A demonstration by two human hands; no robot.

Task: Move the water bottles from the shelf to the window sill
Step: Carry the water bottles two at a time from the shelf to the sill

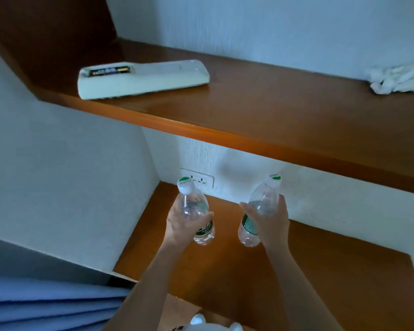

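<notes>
I hold two clear plastic water bottles with white caps and green labels. My left hand (182, 223) is wrapped around the left bottle (196, 211), and my right hand (270, 223) grips the right bottle (258, 211). Both bottles tilt slightly away from me, just above the lower wooden shelf (296, 271). The window sill is not in view.
An upper wooden shelf (249, 111) carries a white remote control (143, 78), back up with its battery bay uncovered, and a crumpled white cloth (397, 78) at the right. A wall socket (197, 180) sits behind the bottles. Blue curtain folds (46, 304) hang at the lower left.
</notes>
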